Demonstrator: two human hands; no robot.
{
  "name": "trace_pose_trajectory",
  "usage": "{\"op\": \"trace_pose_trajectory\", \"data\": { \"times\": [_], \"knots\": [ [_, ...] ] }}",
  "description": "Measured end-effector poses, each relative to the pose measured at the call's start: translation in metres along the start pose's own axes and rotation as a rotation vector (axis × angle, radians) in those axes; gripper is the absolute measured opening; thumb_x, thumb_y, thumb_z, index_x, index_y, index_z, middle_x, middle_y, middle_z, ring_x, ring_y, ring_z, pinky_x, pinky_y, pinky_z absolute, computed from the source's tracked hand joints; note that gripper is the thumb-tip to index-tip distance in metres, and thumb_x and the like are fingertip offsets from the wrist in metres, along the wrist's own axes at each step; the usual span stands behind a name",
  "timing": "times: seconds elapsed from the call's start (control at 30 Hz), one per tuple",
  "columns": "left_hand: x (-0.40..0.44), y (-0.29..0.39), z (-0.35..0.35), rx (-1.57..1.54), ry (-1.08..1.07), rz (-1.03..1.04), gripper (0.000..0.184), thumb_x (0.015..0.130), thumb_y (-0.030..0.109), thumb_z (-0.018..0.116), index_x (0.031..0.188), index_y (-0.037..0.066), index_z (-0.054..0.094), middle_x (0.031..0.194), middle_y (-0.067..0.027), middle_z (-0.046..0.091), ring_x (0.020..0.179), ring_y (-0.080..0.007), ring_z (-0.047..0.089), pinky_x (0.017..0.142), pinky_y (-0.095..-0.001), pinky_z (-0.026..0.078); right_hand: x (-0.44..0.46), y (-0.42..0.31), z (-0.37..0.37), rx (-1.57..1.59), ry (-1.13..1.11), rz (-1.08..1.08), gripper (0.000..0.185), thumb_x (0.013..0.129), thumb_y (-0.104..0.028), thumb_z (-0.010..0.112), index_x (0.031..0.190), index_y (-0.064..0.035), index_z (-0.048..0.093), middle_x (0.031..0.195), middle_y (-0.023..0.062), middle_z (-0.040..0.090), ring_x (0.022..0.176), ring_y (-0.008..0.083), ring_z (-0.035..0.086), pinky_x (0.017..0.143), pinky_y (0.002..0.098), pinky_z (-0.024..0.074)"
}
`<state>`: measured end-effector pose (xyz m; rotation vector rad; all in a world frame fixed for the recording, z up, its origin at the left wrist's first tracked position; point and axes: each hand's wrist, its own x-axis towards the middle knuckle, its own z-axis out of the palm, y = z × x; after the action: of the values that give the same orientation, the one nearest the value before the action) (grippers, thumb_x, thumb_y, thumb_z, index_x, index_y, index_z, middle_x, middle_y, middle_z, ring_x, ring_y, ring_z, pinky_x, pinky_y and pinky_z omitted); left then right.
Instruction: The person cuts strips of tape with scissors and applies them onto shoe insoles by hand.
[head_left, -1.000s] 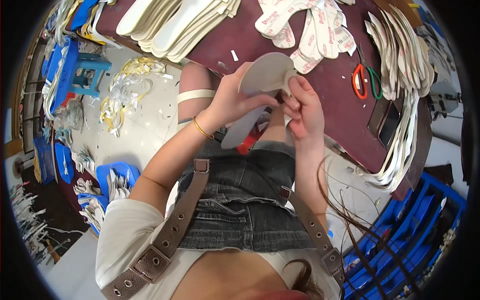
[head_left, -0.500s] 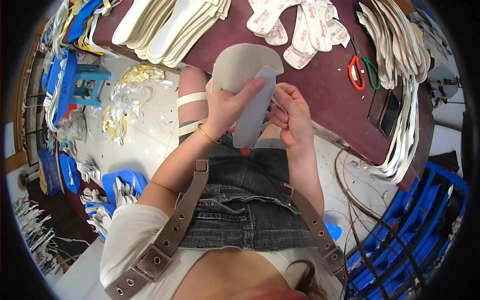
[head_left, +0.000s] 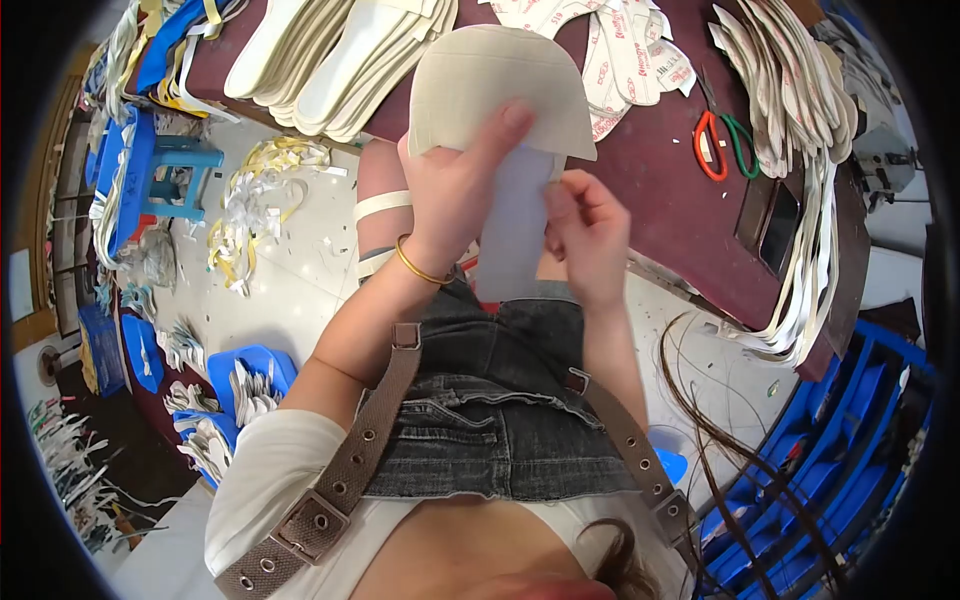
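**Cream piece in left hand, pale strip running toward lap**

Cream piece [head_left: 495, 75] is off the table, wide end away from the body. Strip [head_left: 513, 225] long axis runs body-to-table. Left hand [head_left: 452, 195] is nearer the cream piece: thumb on top, grip closed. Right hand [head_left: 598, 240] is at the strip's right edge, fingers curled nearly closed; can't tell what they pinch. Beyond: dark red table [head_left: 660, 215], scissors [head_left: 712, 145] on it. Scraps [head_left: 262, 185] on the floor, left.

The left hand [head_left: 455, 190] grips a beige curved piece [head_left: 500, 85] over a pale strip [head_left: 515, 225], beside the table's [head_left: 655, 205] near edge
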<state>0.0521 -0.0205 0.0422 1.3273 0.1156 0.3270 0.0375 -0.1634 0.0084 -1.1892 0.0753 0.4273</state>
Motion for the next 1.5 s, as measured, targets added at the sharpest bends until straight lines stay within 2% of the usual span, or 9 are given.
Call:
{"op": "trace_pose_trajectory", "data": {
  "times": [0.07,0.37,0.9,1.07,1.2,1.27,1.37,1.43,1.5],
  "knots": [
    [0.004,-0.004,0.0,-0.02,-0.004,-0.048,0.023,0.082,0.015,0.067,0.096,-0.003,0.063,0.089,-0.0042,0.065,0.079,-0.0079,0.059,0.067,-0.023,0.048,-0.001,0.013,0.007,-0.492,0.124,-0.402,0.014,0.086,-0.009,0.059,0.094,0.0024,0.058,0.077,0.0012,0.053,0.065,0.0086,0.048,0.057,0.0227,0.0402],
    [0.006,-0.015,0.005,-0.009,-0.278,-0.114,0.033,0.086,0.024,0.062,0.105,-0.002,0.057,0.096,-0.0056,0.062,0.082,-0.0102,0.059,0.069,-0.0248,0.049,0.04,-0.054,0.006,-0.628,0.127,-0.606,0.027,0.09,-0.022,0.058,0.086,0.0042,0.058,0.081,0.0004,0.06,0.069,0.0046,0.051,0.06,0.0203,0.041],
    [0.02,-0.004,-0.007,-0.134,-0.022,-0.221,0.045,0.092,0.042,0.048,0.102,-0.001,0.057,0.089,-0.0149,0.064,0.076,-0.0172,0.061,0.061,-0.0285,0.049,-0.01,0.021,0.0,-0.194,0.038,-0.069,0.015,0.085,-0.012,0.064,0.09,0.0002,0.058,0.074,-0.0011,0.057,0.064,0.0053,0.052,0.057,0.0204,0.0439],
    [0.016,-0.038,0.008,-0.647,0.276,-0.339,0.046,0.093,0.046,0.044,0.095,0.002,0.057,0.081,-0.0122,0.063,0.068,-0.0188,0.059,0.059,-0.0299,0.047,0.008,-0.023,0.006,-0.537,-0.015,-0.494,0.023,0.08,-0.012,0.069,0.095,0.001,0.058,0.072,0.0007,0.057,0.066,0.0072,0.053,0.06,0.0226,0.0445],
    [-0.034,0.0,-0.007,-0.244,-0.353,-0.359,0.044,0.092,0.044,0.046,0.094,0.001,0.059,0.074,-0.0108,0.061,0.063,-0.0217,0.057,0.061,-0.0316,0.046,-0.007,-0.08,-0.027,-0.604,-0.023,-0.475,0.018,0.076,-0.011,0.07,0.08,0.0023,0.059,0.071,0.0027,0.055,0.066,0.0099,0.053,0.059,0.0237,0.0423],
    [-0.004,0.042,-0.023,0.57,-0.634,0.562,0.035,0.088,0.036,0.056,0.091,0.001,0.061,0.067,-0.0099,0.058,0.058,-0.024,0.055,0.061,-0.0322,0.045,-0.008,-0.074,-0.031,-0.719,-0.076,-0.514,0.016,0.075,-0.011,0.07,0.077,0.0012,0.06,0.07,0.0029,0.054,0.063,0.0098,0.05,0.057,0.023,0.0405],
    [0.043,0.048,-0.02,0.992,-0.665,1.09,0.028,0.082,0.03,0.065,0.086,0.002,0.063,0.063,-0.0102,0.055,0.057,-0.0271,0.055,0.055,-0.0333,0.043,-0.003,-0.075,-0.004,-0.768,-0.283,-0.571,0.015,0.073,-0.008,0.071,0.078,0.0005,0.06,0.069,0.0028,0.052,0.062,0.0113,0.047,0.059,0.0223,0.0401],
    [0.05,0.045,-0.034,1.088,-1.288,0.289,0.026,0.076,0.026,0.071,0.078,0.001,0.064,0.06,-0.0113,0.05,0.056,-0.0292,0.053,0.051,-0.0357,0.04,-0.003,-0.088,0.003,-0.598,-0.242,-0.578,0.014,0.072,-0.005,0.071,0.078,0.0003,0.061,0.071,0.0028,0.053,0.063,0.0108,0.048,0.06,0.023,0.0411],
    [0.05,0.05,-0.046,1.041,-1.256,0.284,0.037,0.077,0.036,0.067,0.067,0.001,0.059,0.057,-0.0128,0.052,0.054,-0.0296,0.055,0.049,-0.0362,0.041,0.001,-0.092,-0.023,-0.606,-0.29,-0.619,0.014,0.069,0.005,0.07,0.081,0.0008,0.063,0.08,0.0045,0.057,0.07,0.0086,0.053,0.064,0.0239,0.044]
  ]
}}
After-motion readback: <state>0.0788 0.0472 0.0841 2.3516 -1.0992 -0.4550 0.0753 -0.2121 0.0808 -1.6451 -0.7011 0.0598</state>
